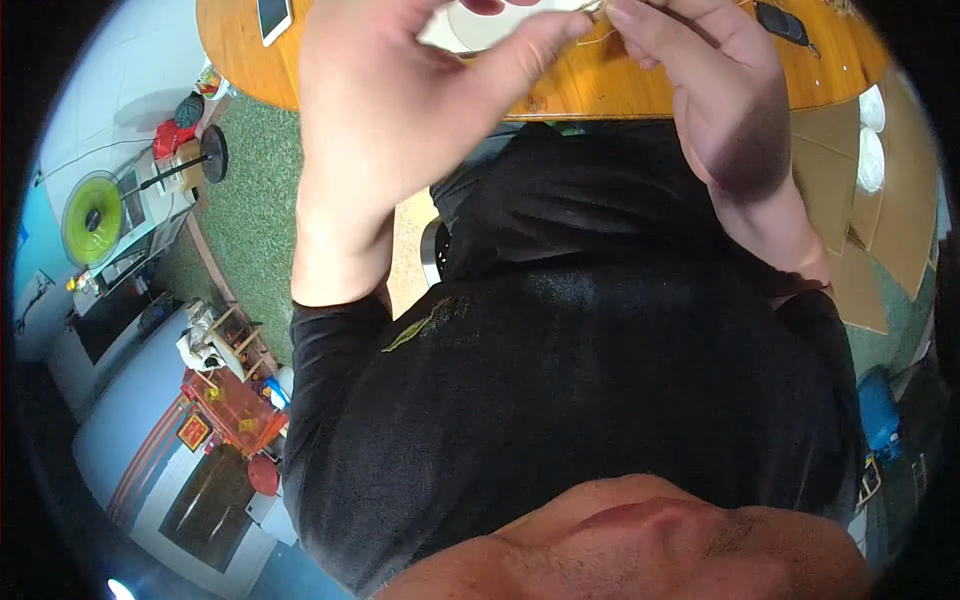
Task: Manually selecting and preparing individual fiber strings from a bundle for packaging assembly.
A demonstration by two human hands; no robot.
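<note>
a small pale, thin object (592, 8) sits pinched between the fingertips of both hands at the very top of the view, raised above the near edge of the orange-brown wooden worktop (560, 95). only a sliver of it shows; the rest is cut off by the frame and covered by fingers, so its shape and material cannot be told. just behind it on the worktop lies a round whitish plate (480, 28).

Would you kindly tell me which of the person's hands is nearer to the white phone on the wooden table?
Left. The left hand is raised just right of the white phone; the right hand is farther right, across the wooden table.
</note>
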